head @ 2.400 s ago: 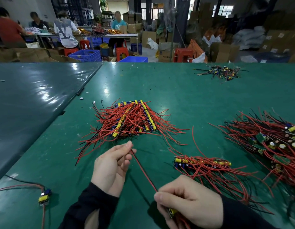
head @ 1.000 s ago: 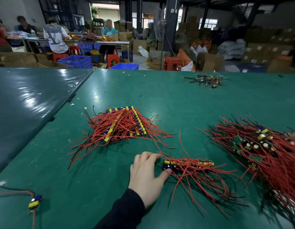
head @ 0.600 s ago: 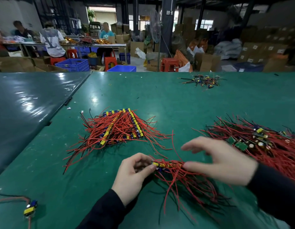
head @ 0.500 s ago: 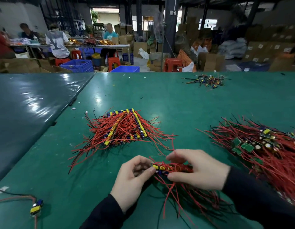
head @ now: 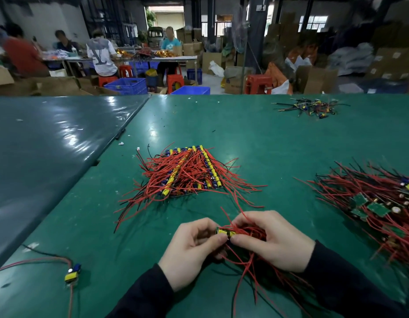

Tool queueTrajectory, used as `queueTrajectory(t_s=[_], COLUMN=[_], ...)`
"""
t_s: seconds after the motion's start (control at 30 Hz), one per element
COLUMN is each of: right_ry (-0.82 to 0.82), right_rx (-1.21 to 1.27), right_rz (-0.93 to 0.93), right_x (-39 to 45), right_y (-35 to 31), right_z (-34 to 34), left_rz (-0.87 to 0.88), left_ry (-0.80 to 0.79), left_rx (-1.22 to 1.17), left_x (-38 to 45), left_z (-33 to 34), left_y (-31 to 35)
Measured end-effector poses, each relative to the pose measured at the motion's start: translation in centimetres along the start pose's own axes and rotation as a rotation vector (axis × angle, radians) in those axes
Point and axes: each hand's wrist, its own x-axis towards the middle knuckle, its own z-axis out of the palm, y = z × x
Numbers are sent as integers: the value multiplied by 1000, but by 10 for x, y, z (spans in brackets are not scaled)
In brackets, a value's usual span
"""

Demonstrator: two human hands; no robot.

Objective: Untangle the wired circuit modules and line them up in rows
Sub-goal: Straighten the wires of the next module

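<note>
Head view: fingers of left hand (head: pixel 189 251) and right hand (head: pixel 274 242) curled around module bundle (head: pixel 244 234).

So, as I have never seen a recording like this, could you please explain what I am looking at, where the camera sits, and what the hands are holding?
There is no machine here: a person works with two bare hands, and the single camera is worn on the head, looking forward and down. The left hand and the right hand together grip a small bundle of modules, little circuit boards with yellow parts and red wires trailing toward the viewer. On the green table just beyond the hands lies a finished stack, its modules lined up in rows. To the right is a tangled pile not yet sorted. A single module lies near the left edge, and a small heap of bits sits far back. Other people work at tables in the background.
</note>
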Motion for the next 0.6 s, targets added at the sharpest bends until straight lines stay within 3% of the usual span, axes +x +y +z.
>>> queueTrajectory(t_s=[0.2, 0.4, 0.6], right_ry=[-68, -125, -161], right_rx=[106, 97, 146], right_rz=[-20, -46, -66], right_x=[-5, -10, -13], right_y=[2, 5, 2], right_z=[-8, -13, -18], left_rz=[8, 182, 48], left_ry=[-74, -11, -138], left_rx=[-40, 317, 39], left_x=[-2, -6, -9], left_z=[0, 0, 3], left_y=[1, 3, 8])
